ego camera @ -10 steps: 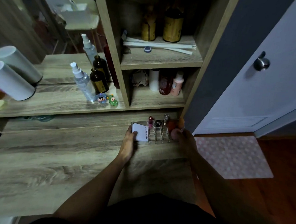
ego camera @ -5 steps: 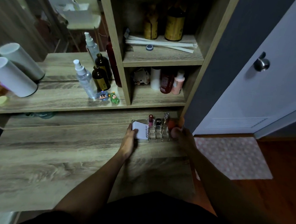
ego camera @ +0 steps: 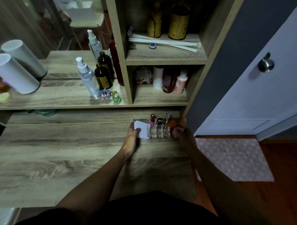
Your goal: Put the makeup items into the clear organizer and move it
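The clear organizer (ego camera: 159, 134) sits at the far right of the wooden desk (ego camera: 56, 150), near the shelf unit's base. It holds a white "4U2skin" compact (ego camera: 143, 130), a pink lipstick (ego camera: 152, 120), a dark-capped tube (ego camera: 160, 122), a clear slim bottle (ego camera: 167, 119) and an orange-pink sponge (ego camera: 175, 129). My left hand (ego camera: 131, 140) grips the organizer's left end, thumb on the compact. My right hand (ego camera: 186, 140) holds its right end beside the sponge.
A shelf unit (ego camera: 164, 59) with bottles stands right behind the organizer. A spray bottle (ego camera: 87, 78), a brown bottle (ego camera: 103, 77), two small figurines (ego camera: 111, 95) and a white cylinder (ego camera: 14, 73) stand on the raised ledge. A door (ego camera: 267, 67) and floor mat (ego camera: 233, 158) lie right.
Both hands stay on the organizer's ends; it has shifted only slightly, if at all. The view has drifted a little.
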